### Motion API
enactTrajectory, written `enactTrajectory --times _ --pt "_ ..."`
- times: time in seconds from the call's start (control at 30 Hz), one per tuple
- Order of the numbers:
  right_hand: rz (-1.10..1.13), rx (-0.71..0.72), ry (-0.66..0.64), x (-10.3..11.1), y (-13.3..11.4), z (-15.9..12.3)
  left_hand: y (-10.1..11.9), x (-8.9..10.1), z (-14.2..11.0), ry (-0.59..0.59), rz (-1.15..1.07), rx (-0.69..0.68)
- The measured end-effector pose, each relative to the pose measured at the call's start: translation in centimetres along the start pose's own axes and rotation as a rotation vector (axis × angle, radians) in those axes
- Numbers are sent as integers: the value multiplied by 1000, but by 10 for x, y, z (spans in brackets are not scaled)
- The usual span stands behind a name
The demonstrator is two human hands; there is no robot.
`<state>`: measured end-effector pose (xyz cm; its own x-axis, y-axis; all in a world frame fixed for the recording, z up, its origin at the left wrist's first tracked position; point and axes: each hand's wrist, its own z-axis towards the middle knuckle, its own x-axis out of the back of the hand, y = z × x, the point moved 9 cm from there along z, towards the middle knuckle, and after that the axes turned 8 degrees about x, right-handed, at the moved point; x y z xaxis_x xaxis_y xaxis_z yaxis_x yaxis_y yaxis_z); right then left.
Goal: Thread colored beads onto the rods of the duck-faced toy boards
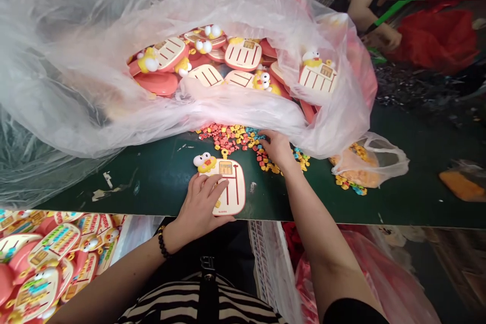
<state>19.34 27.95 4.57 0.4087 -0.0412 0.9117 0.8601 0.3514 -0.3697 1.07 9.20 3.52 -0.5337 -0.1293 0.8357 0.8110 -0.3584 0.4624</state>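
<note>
A cream toy board with a red rim, dark slots and a yellow duck head lies face up at the table's front edge. My left hand grips it, fingers across the slotted face and thumb by its lower edge. A small yellow piece shows in a slot under the fingers. Beyond the board spreads a heap of small red, yellow and blue plastic pieces. Into its blue part reaches my right hand, fingers bent together at the pieces; what they pinch is hidden.
Behind the heap, a large clear plastic bag holds many similar boards. To the right sits a small bag of pieces. Boards with coloured pieces fill the lower left. A co-worker's hand is at the upper right.
</note>
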Motion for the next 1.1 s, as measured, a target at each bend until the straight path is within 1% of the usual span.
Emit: enactTrajectory --times 0.03,0.1,0.17,0.23,0.3,0.4,0.47,0.57,0.63,0.67,0.73,0.87,0.97,1.1 --pt "27 26 -14 -2 -3 0 0 0 0 4 5 0" --pt "76 41 13 0 -5 -1 0 1 0 12 12 2" --pt "132 3 96 9 0 -6 0 1 1 9 19 8" --pt "207 -64 203 18 6 -15 0 0 1 -1 24 16" --pt "338 -101 251 20 3 -25 0 -2 2 -16 25 23" --pt "564 -69 183 7 -19 -41 -1 -4 3 -40 26 30" --pt "598 -70 184 1 -31 -51 -1 -4 4 -48 27 35" --pt "595 -127 254 -4 -34 -64 -1 -4 4 -51 28 42" --pt "662 -115 235 -12 -41 -68 -1 -4 5 -56 29 39" --pt "686 -84 218 -16 -47 -70 -1 -5 5 -60 29 39" --pt "643 23 195 -20 -63 -74 -1 -6 5 -71 29 41" --pt "329 289 159 -19 -98 -86 -2 -7 6 -78 30 52" --pt "166 379 96 -17 -105 -95 -1 -8 6 -89 21 42" --pt "53 457 0 -14 -108 -102 0 -8 5 -94 -6 34"
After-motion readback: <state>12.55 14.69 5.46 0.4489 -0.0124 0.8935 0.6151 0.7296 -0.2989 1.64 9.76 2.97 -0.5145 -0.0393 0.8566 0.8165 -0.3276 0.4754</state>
